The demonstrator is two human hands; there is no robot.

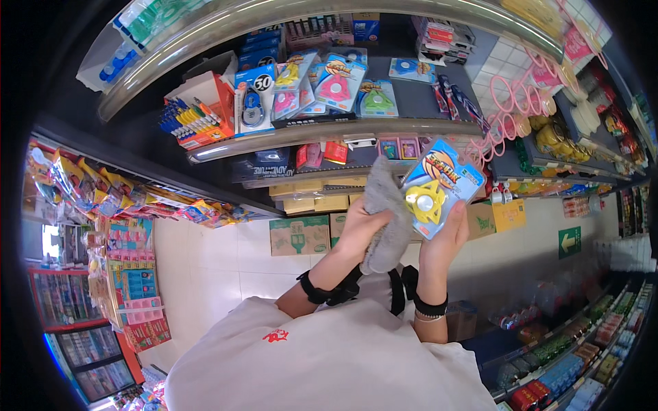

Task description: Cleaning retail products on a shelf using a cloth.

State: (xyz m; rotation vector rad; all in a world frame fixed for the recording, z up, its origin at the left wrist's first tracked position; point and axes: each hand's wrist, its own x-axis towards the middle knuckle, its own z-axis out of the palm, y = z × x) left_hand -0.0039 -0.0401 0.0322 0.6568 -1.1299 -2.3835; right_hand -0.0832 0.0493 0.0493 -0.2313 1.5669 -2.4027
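Observation:
My left hand (360,228) grips a folded grey cloth (389,210) in front of the shelf. Beside it, my right hand (447,234) holds a blister pack (450,167) by its lower right edge. The pack has a blue printed card and a yellow three-armed spinner toy (425,201) under clear plastic. The cloth's edge is close against the pack's left side; whether they touch I cannot tell. On the shelf beyond, similar packs carry a pink spinner (335,87), a green spinner (378,100) and a yellow spinner (289,75).
An orange box of pens (203,120) and a correction tape pack (254,103) stand left on the shelf. Pink spiral hooks (506,115) jut out at right. Cardboard cartons (299,235) sit on the floor under the shelf. Bagged snacks (97,180) hang at left; a drinks shelf (560,365) is lower right.

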